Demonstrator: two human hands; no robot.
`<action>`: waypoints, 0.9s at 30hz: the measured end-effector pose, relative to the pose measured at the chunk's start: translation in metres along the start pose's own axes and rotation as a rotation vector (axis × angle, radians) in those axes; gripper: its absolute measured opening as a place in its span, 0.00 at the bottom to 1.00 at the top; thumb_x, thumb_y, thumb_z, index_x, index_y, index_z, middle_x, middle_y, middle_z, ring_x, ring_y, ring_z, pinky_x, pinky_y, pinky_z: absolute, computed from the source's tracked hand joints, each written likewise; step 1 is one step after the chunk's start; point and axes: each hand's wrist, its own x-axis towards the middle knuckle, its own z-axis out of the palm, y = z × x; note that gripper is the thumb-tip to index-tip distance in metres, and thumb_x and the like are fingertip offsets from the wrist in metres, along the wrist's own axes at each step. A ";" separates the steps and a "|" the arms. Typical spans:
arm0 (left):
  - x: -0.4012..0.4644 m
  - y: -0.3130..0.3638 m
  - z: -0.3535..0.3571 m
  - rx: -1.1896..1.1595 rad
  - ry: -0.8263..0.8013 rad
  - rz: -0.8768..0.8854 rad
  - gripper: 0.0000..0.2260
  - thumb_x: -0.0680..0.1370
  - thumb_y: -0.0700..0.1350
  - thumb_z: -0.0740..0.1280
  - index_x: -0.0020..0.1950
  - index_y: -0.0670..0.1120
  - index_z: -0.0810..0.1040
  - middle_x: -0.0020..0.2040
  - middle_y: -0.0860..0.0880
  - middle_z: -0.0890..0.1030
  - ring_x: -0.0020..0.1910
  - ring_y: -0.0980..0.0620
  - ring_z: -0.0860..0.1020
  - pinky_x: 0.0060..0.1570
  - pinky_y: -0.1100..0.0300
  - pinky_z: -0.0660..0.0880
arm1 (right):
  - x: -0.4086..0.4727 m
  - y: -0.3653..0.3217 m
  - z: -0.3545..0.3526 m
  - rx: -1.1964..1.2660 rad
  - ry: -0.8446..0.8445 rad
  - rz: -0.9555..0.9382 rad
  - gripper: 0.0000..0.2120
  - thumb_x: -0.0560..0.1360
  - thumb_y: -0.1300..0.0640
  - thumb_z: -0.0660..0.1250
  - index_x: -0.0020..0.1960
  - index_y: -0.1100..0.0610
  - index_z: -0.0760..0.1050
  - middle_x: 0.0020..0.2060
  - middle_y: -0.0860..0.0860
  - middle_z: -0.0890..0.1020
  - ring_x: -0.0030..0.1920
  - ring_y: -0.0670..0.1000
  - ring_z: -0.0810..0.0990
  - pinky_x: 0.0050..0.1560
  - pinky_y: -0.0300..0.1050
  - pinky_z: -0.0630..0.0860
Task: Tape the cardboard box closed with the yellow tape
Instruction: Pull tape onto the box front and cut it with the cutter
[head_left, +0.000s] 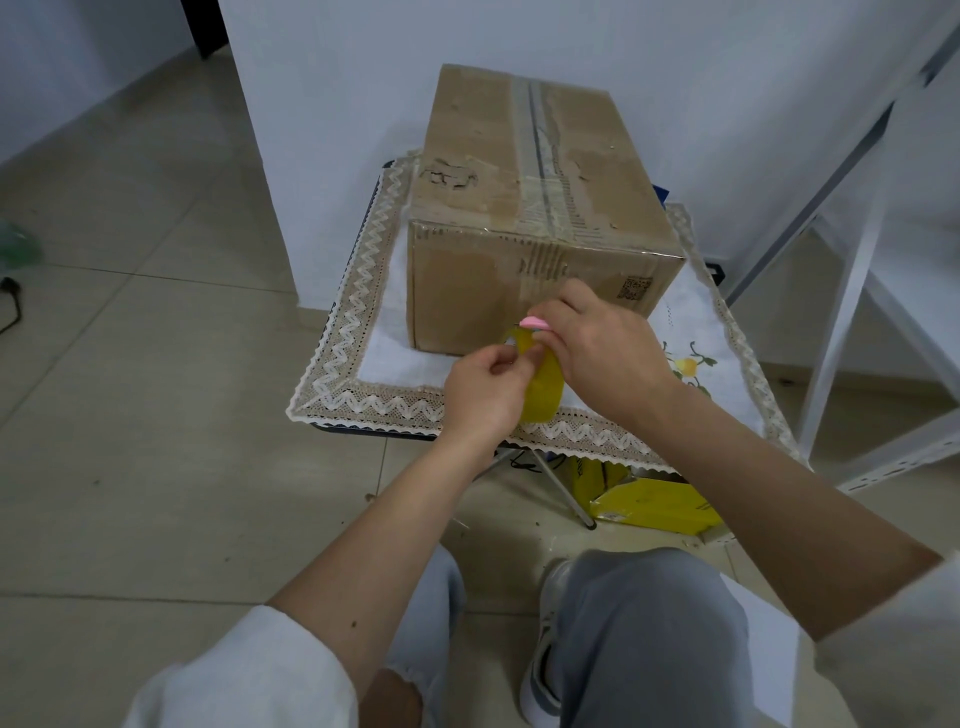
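Observation:
A worn brown cardboard box (524, 208) stands shut on a small table, with old clear tape along its top seam. Just in front of its near face my left hand (485, 392) pinches the loose end of the yellow tape, and the tape roll (543, 397) hangs below between both hands. My right hand (602, 353) holds a small pink cutter (535, 323) against the yellow strip, close to the box's lower front edge. Most of the cutter is hidden under my fingers.
The table carries a white cloth with a lace border (353, 291). A yellow carton (654, 504) lies on the tiled floor under the table's near right. A white metal rack frame (852, 291) stands to the right, a white wall behind.

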 end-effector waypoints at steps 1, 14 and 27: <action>0.000 0.000 0.000 0.000 0.003 -0.002 0.15 0.76 0.54 0.71 0.52 0.42 0.82 0.40 0.50 0.79 0.40 0.53 0.75 0.39 0.61 0.69 | 0.000 0.000 -0.001 -0.003 0.014 0.000 0.06 0.77 0.59 0.70 0.49 0.62 0.80 0.44 0.59 0.79 0.29 0.58 0.79 0.25 0.44 0.72; 0.000 0.001 0.000 0.005 0.008 -0.014 0.16 0.76 0.54 0.71 0.53 0.42 0.82 0.41 0.50 0.80 0.41 0.52 0.76 0.41 0.61 0.70 | 0.002 -0.002 -0.004 -0.084 0.035 -0.020 0.05 0.73 0.60 0.74 0.44 0.62 0.80 0.39 0.58 0.78 0.26 0.57 0.77 0.25 0.38 0.63; -0.002 0.005 0.001 0.048 0.004 -0.012 0.11 0.77 0.53 0.70 0.47 0.46 0.81 0.35 0.54 0.77 0.34 0.56 0.74 0.29 0.66 0.69 | 0.007 -0.002 -0.001 -0.224 0.003 -0.058 0.09 0.64 0.63 0.80 0.39 0.59 0.80 0.35 0.54 0.77 0.25 0.53 0.75 0.24 0.39 0.62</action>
